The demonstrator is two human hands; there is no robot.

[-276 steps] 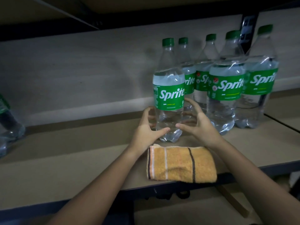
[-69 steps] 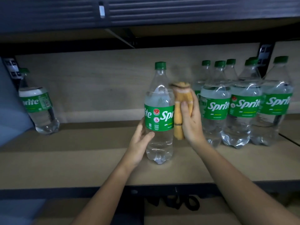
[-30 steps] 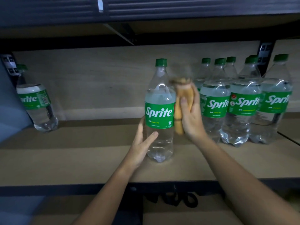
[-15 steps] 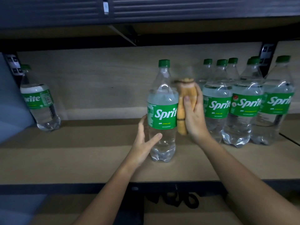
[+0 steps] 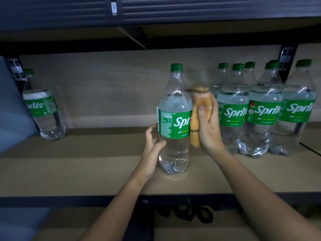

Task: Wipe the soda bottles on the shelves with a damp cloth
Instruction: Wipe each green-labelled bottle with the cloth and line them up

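Pressing one cloth [image 5: 197, 119] to one bottle [image 5: 173, 119], right hand [image 5: 208, 126] grips; left hand [image 5: 152, 145] steadies.

Behind both hands runs a pale wooden back panel [image 5: 112, 94], with a lighter band along its foot. High above the left hand [image 5: 152, 146] and the right hand [image 5: 208, 129], a dark slatted panel [image 5: 208, 7] spans the top of the view, and a small white tag [image 5: 114, 6] sits on it, up and left of the left hand. A black bracket [image 5: 133, 37] slants down beneath it. Up and right of the right hand stands a black slotted post [image 5: 286, 56]; a second post [image 5: 14, 66] is far left of the left hand, with a blue-grey surface [image 5: 12, 110] just beside it. Below the hands, black looped straps [image 5: 191, 214] hang in shadow.
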